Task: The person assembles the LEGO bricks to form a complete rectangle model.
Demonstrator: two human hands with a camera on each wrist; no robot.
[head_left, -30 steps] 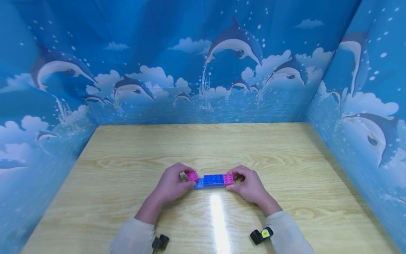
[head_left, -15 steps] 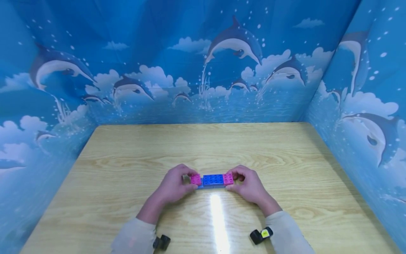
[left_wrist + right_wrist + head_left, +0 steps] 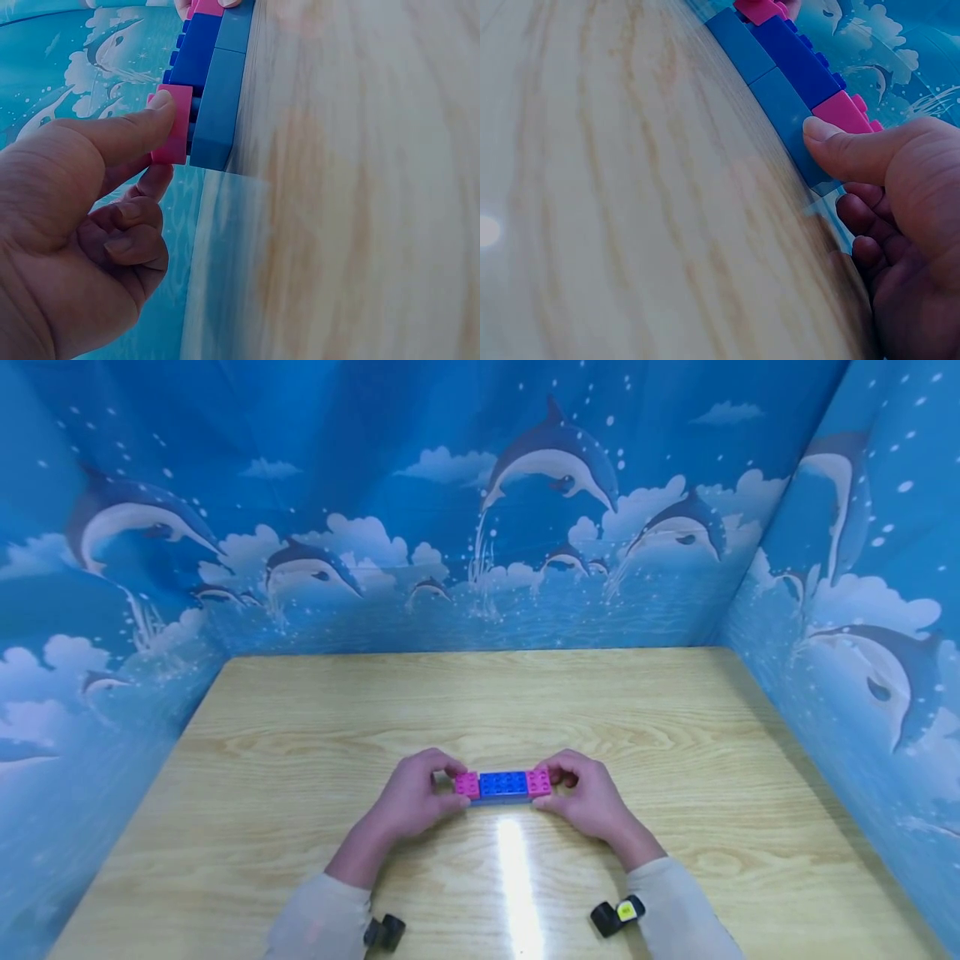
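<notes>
Two light blue bricks [image 3: 217, 112] lie end to end on the table as a bottom row. A dark blue brick [image 3: 503, 784] sits across their middle, with a pink brick [image 3: 538, 782] on the right end. My left hand [image 3: 416, 795] pinches another pink brick [image 3: 178, 131] between thumb and finger, over the left end's studs. In the left wrist view, a narrow gap with studs showing separates it from the light blue brick. My right hand [image 3: 591, 795] grips the right end, its thumb [image 3: 823, 133] against the side of the light blue brick; its other fingers are partly hidden.
The wood-grain table [image 3: 315, 718] is bounded by dolphin-print curtains [image 3: 420, 527] at the back and both sides. A bright strip of reflected light [image 3: 517, 885] crosses the front of the tabletop. Black wrist cameras [image 3: 617, 917] sit at the sleeves.
My left hand has moved its pink brick to the right and straightened it, in line with the row and close beside the dark blue brick. My right hand has stayed in place.
</notes>
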